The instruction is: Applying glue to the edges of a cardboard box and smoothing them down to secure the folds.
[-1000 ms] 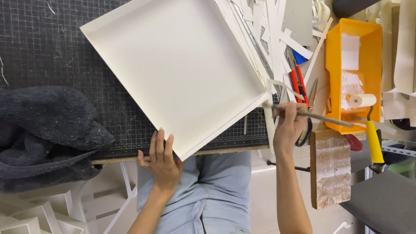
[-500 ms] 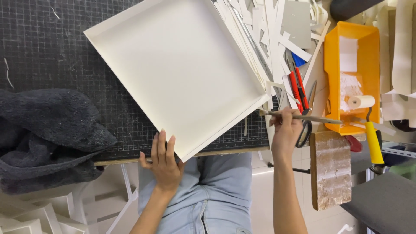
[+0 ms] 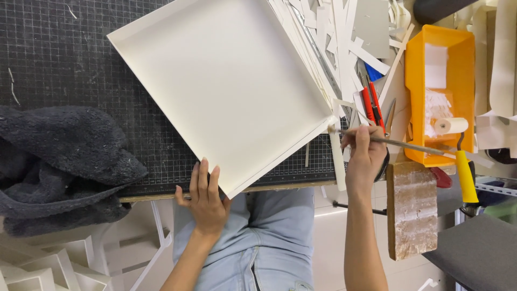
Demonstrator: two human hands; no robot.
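- Left hand [image 3: 204, 202] lies flat, fingers spread, steadying the near corner of the white tray [image 3: 221, 91] on the counter's cutting mat [image 3: 59, 59].
- Right hand [image 3: 365, 156] pinches a thin brush [image 3: 398, 143], tip at the tray's right corner: edge work, seemingly gluing.
- Next calls for a steady stroke along that rim.
- Beyond: orange bin [image 3: 467, 64] with roller [image 3: 451, 126].

A dark gridded cutting mat [image 3: 64, 59] is spread over the surface, whose wooden edge [image 3: 161, 197] is seen below it. Pale floor [image 3: 334, 242] is lit evenly. White frames [image 3: 48, 264] are stacked at lower left.
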